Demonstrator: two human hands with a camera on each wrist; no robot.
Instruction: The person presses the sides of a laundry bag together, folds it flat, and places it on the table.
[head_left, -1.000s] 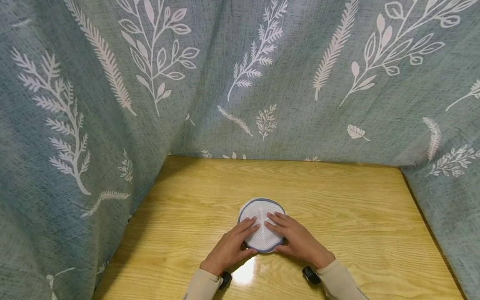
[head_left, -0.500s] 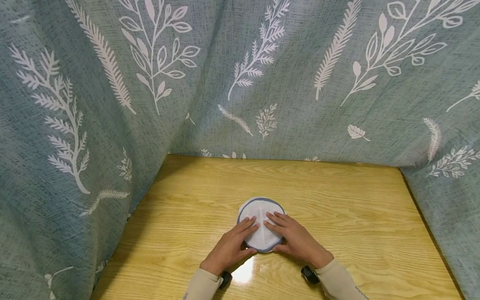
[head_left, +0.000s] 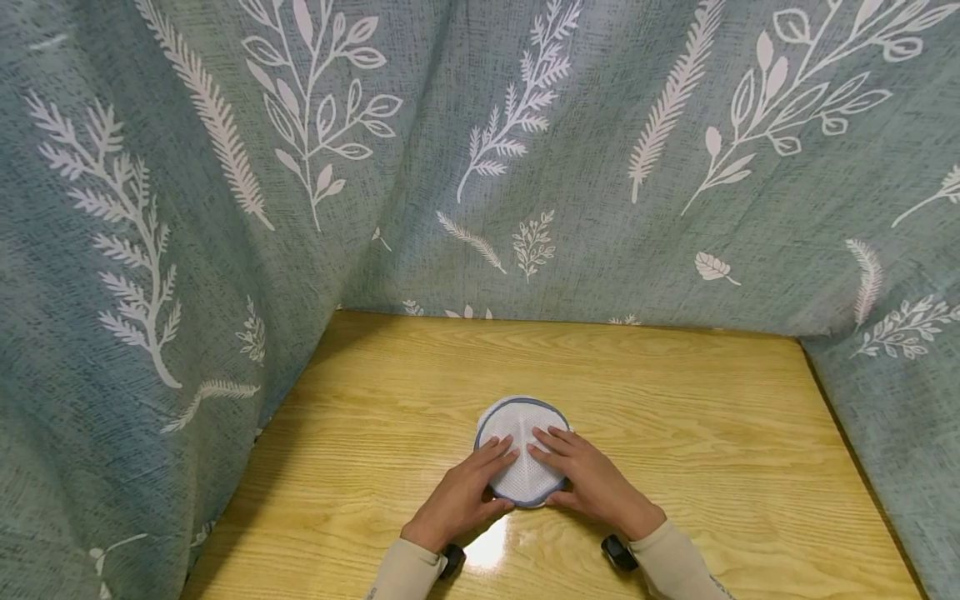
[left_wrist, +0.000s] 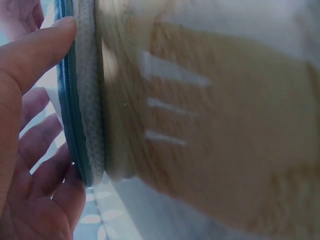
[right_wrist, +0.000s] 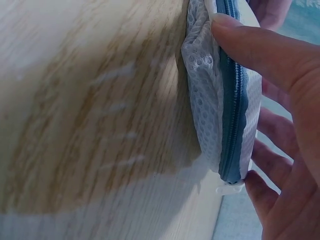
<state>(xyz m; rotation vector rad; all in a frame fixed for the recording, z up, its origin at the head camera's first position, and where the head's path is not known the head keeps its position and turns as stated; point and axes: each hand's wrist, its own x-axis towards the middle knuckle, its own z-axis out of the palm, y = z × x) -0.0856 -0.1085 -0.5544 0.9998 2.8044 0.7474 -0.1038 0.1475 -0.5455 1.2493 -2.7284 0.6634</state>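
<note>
A round white mesh laundry bag (head_left: 522, 483) with a blue zipped rim lies flat on the wooden table. My left hand (head_left: 461, 496) rests on its left side, fingers spread over the mesh top and thumb at the near rim. From the right, my right hand (head_left: 600, 483) lies on the top the same way. In the left wrist view the thumb touches the teal zip (left_wrist: 72, 95). The right wrist view shows the other thumb against the zip (right_wrist: 232, 105), with a small white zip pull (right_wrist: 230, 188) at its end. The bag's underside is hidden.
Wood-grain table top (head_left: 675, 400) extends around the bag. A blue-green curtain (head_left: 585, 167) with white leaf prints hangs at the back and both sides. Dark wrist cameras (head_left: 619, 552) sit on both wrists, beside light sleeves (head_left: 678, 560).
</note>
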